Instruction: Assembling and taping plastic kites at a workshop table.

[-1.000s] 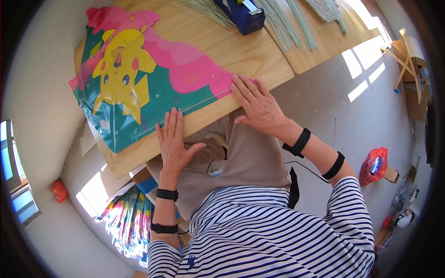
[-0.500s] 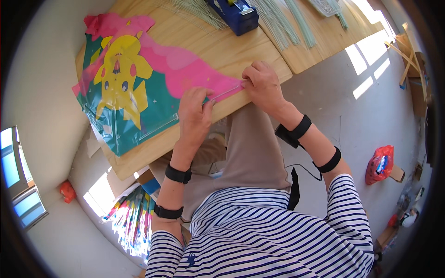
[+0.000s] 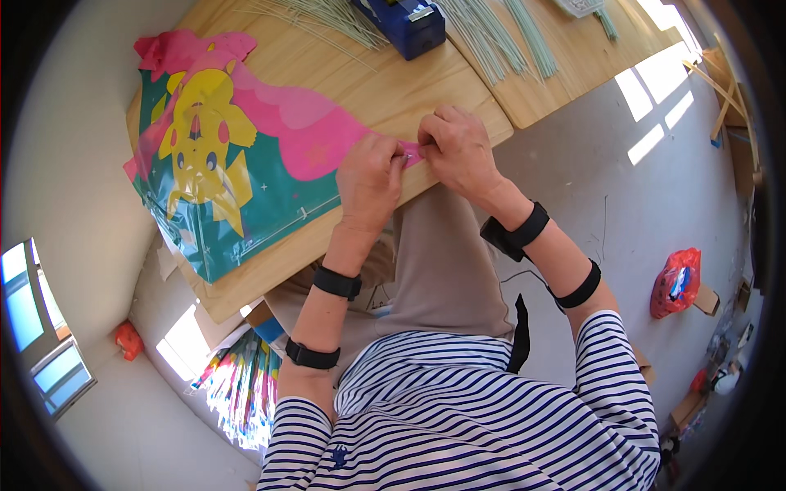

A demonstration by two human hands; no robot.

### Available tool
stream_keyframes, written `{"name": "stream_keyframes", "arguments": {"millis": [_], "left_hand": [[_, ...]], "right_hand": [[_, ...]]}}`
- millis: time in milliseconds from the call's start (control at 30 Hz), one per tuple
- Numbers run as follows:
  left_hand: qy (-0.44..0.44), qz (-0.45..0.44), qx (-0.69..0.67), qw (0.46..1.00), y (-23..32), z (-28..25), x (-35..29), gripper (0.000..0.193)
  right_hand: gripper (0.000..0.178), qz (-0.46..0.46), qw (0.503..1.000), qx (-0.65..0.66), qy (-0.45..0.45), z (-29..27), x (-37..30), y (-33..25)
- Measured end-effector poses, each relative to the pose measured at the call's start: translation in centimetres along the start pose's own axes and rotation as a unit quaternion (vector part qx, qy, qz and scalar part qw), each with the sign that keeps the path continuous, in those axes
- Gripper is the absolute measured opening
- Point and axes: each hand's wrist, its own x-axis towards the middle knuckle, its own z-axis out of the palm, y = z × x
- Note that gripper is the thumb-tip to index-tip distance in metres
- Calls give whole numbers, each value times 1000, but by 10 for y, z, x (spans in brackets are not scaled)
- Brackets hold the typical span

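Note:
A thin, shiny kite sheet [image 3: 315, 135] in pink and green, printed with a yellow cartoon figure, lies on the wooden table [image 3: 442, 86]. Its pink side tapers to a narrow corner at the table's near right edge. My left hand [image 3: 368, 184] is closed on that corner, thumb against bent fingers. Right beside it, my right hand [image 3: 458, 151] pinches the tip of the same corner. A small strip of pink film with a pale glint shows between the two hands. The fingertips are partly hidden behind the knuckles.
A blue tape dispenser [image 3: 401, 31] stands at the back of the table. Thin pale rods [image 3: 483, 45] lie in bundles around it, near a clear plastic box [image 3: 580, 6]. Colourful folded sheets [image 3: 241, 389] hang low at left. A red bag [image 3: 678, 280] sits on the floor at right.
My left hand has slid right along the sheet's near edge, up close to my right hand. The thin pale line along the edge between them is now mostly covered.

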Motion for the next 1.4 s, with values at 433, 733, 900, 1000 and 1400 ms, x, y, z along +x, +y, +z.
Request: {"name": "stream_keyframes", "arguments": {"millis": [433, 733, 900, 1000, 1400], "left_hand": [[-26, -22, -73, 997, -1, 3, 8, 12], [-23, -7, -32, 999, -1, 11, 11, 12], [-27, -16, -76, 997, -3, 9, 11, 12], [-21, -28, -97, 995, -2, 7, 11, 13], [-4, -26, -63, 998, -1, 12, 12, 10]], "right_hand": [[5, 26, 999, -11, -22, -1, 4, -1], [5, 24, 1000, -5, -18, 1, 4, -1], [4, 28, 999, -3, -21, -2, 4, -2], [3, 31, 999, -6, -26, -3, 5, -2], [3, 48, 997, -55, 1, 6, 9, -3]]}}
